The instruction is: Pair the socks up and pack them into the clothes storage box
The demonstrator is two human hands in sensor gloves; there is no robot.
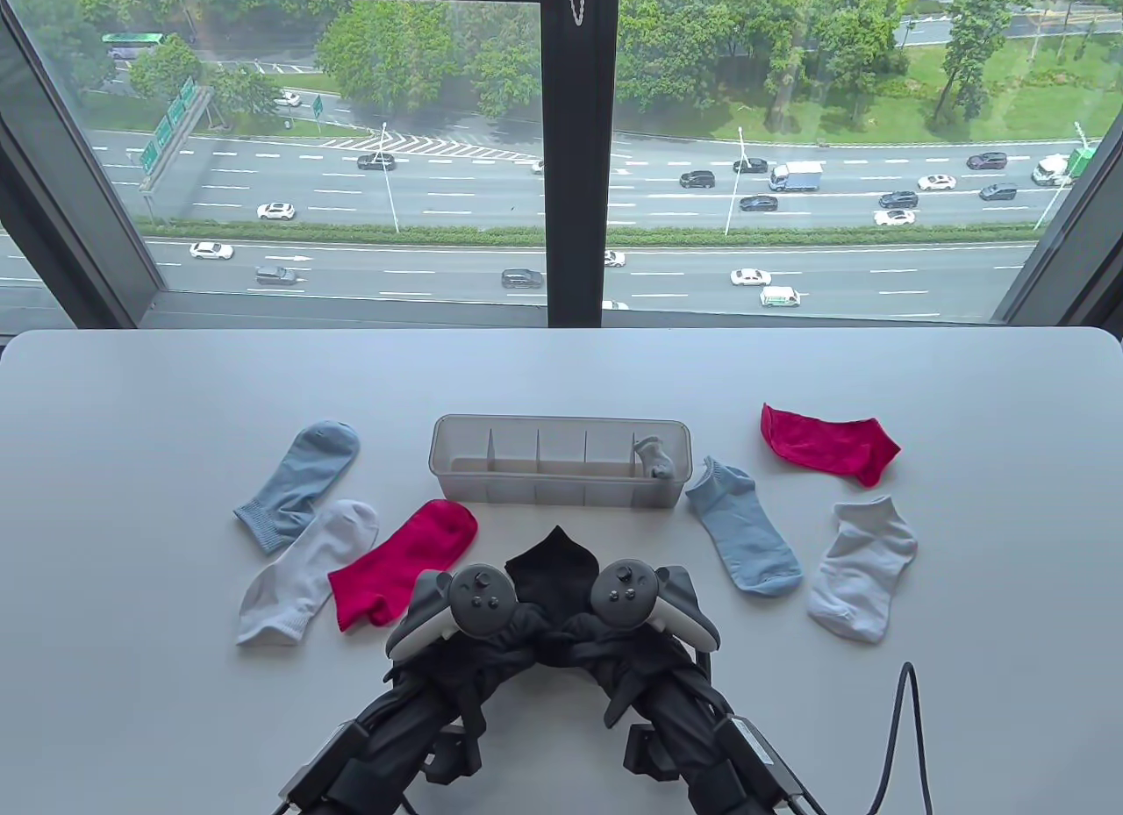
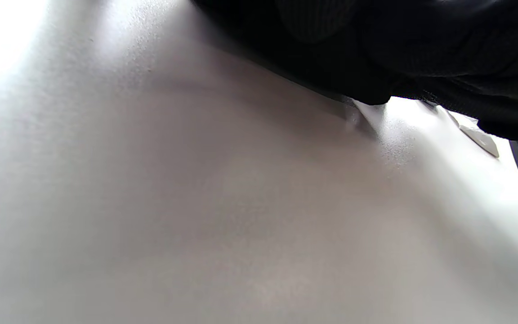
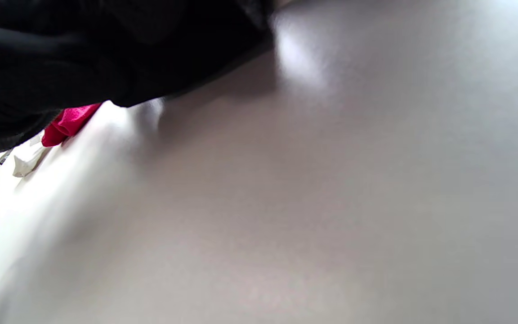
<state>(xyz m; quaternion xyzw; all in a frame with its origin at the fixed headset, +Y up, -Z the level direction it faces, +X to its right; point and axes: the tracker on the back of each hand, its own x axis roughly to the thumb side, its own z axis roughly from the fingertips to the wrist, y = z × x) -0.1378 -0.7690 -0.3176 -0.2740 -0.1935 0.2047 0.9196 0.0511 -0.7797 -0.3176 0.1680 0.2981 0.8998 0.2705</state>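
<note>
White desk [image 1: 132,499] below a window overlooking a highway. Left hand [image 1: 469,618] and right hand [image 1: 627,613] meet on a black sock [image 1: 553,569] near the storage box [image 1: 491,486]; finger state cannot be determined. Blue, white and red socks lie left and right.

Plain knit socks: pale blue sock [image 1: 303,482] at ten o'clock, crimson sock [image 1: 829,444] at two, black sock [image 1: 553,574] at six; translucent grey plastic box [image 1: 559,460] centre.
</note>
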